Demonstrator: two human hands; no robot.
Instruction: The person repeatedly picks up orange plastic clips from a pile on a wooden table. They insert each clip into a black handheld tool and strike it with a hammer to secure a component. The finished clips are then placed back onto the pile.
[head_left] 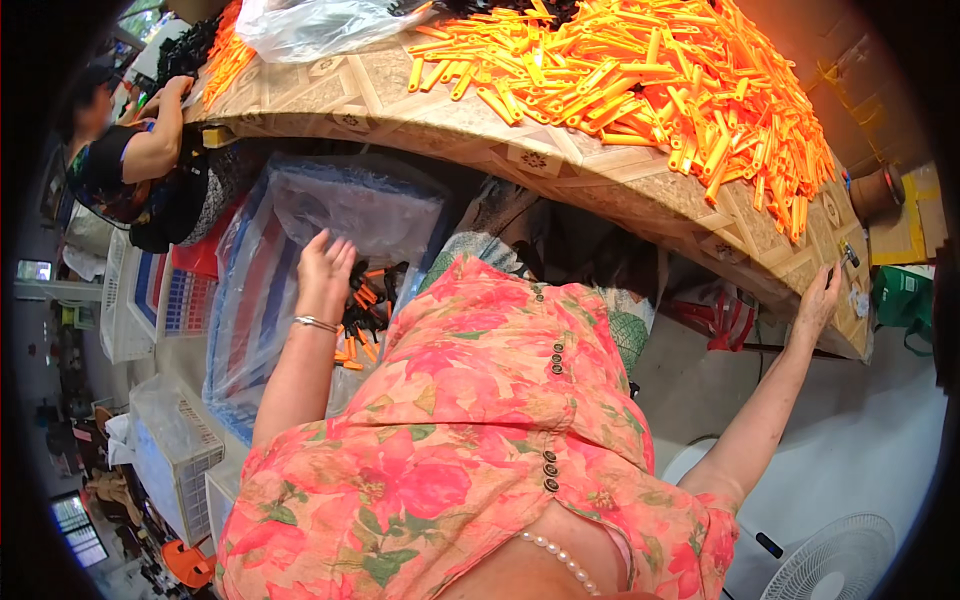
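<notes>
My left hand (326,272) is held over a lined bin (235,300) on the left, fingers stretched out and nothing in them. Below and beside it, black and orange pieces (368,310) lie in the bin's plastic liner. Far to the right, my right hand (820,297) is at the end of the table (540,160), fingers extended and apparently empty. A small metal part (850,253) is just beyond its fingertips. A large heap of orange plastic handle-like pieces (640,85) covers the table's far right part.
A clear plastic bag (315,25) lies on the table. Another person (135,165) works at its left end. White crates (170,450) stand at the lower left, a fan (840,560) at the lower right. A spool (878,190) and green bag (903,300) are beyond the table's right end.
</notes>
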